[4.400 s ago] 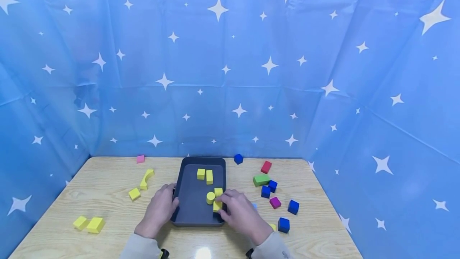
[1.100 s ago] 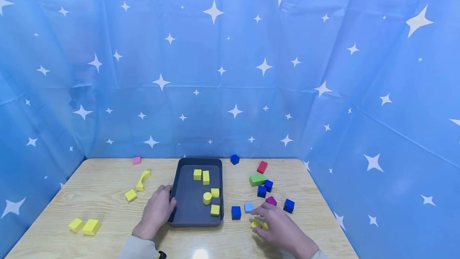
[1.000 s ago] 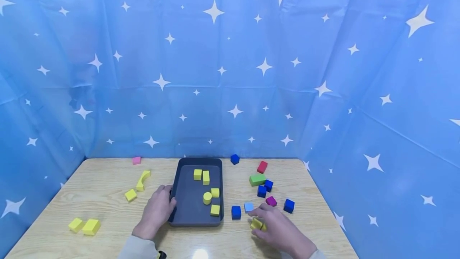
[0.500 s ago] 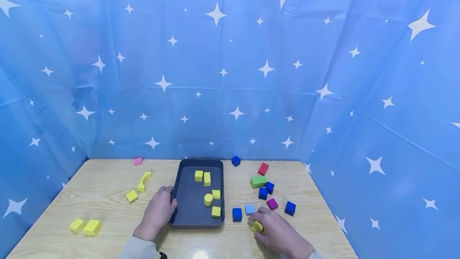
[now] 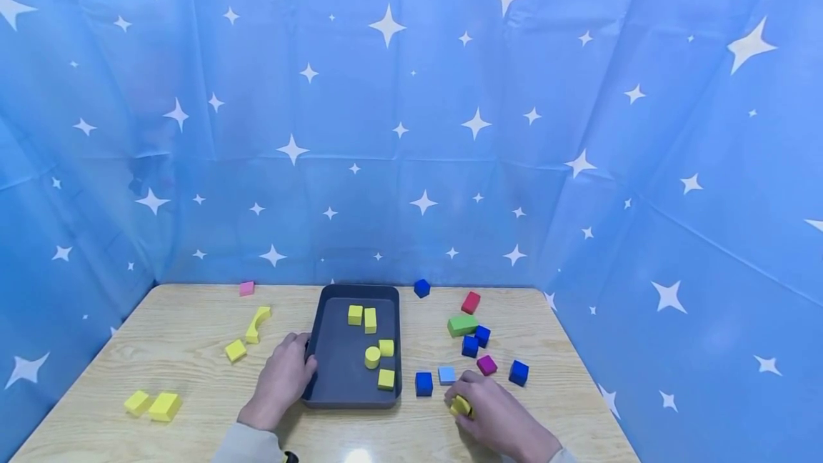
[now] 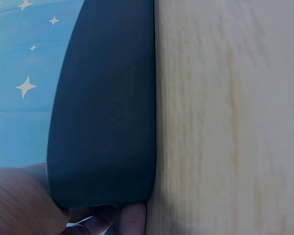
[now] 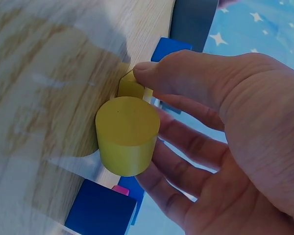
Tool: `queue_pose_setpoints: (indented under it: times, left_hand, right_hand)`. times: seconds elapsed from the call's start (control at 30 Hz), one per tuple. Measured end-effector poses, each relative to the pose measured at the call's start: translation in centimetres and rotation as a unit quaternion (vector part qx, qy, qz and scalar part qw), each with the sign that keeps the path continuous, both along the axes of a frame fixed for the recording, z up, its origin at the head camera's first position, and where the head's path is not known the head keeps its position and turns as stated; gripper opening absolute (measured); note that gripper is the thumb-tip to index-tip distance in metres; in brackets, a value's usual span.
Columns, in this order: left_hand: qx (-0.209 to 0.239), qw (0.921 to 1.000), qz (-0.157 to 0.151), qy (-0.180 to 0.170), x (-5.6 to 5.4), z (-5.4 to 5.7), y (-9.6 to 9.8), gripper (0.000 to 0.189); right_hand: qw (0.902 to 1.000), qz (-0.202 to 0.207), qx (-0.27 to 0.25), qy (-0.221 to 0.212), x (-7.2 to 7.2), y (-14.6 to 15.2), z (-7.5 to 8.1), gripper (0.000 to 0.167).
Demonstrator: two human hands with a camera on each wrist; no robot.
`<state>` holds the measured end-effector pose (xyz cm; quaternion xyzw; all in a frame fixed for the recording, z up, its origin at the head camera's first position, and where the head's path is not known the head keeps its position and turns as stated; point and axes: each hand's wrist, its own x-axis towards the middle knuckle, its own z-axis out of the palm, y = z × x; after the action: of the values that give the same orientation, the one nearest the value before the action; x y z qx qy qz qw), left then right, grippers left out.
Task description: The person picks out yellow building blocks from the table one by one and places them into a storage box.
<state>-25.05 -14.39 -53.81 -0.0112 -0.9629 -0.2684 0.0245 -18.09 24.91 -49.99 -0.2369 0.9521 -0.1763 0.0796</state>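
My left hand grips the left side of a dark grey tray; in the left wrist view the hand is at the end of the tray wall. Several yellow blocks lie in the tray, among them a yellow cylinder and a yellow cube. To the right of the tray, my right hand pinches a small yellow block, partly hidden by the fingers. In the right wrist view the thumb presses that block, and a larger yellow cylinder stands beside it, close to the fingers.
Near the right hand are a blue cube, a light blue block, a magenta block and another blue cube. A green block and red block lie farther back. Yellow blocks and a yellow arch lie left.
My right hand has left the yellow cube in the tray's near right corner, moved right to the yellow blocks on the table, and closed its fingers there. The left hand stays at the tray.
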Motion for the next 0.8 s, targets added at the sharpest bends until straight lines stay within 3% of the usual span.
queue_pose_setpoints:
  times: [0.47,0.8]
  left_hand:
    - [0.002,1.0000,0.003,-0.004,0.09,0.30,0.11,0.054]
    - [0.002,1.0000,0.007,-0.005,0.16,0.24,0.07,0.052]
  right_hand:
    - [0.9998,-0.006,-0.006,-0.019,-0.27,-0.16,0.11,0.022]
    - [0.9999,0.000,-0.008,0.007,-0.28,-0.32,0.52,0.027]
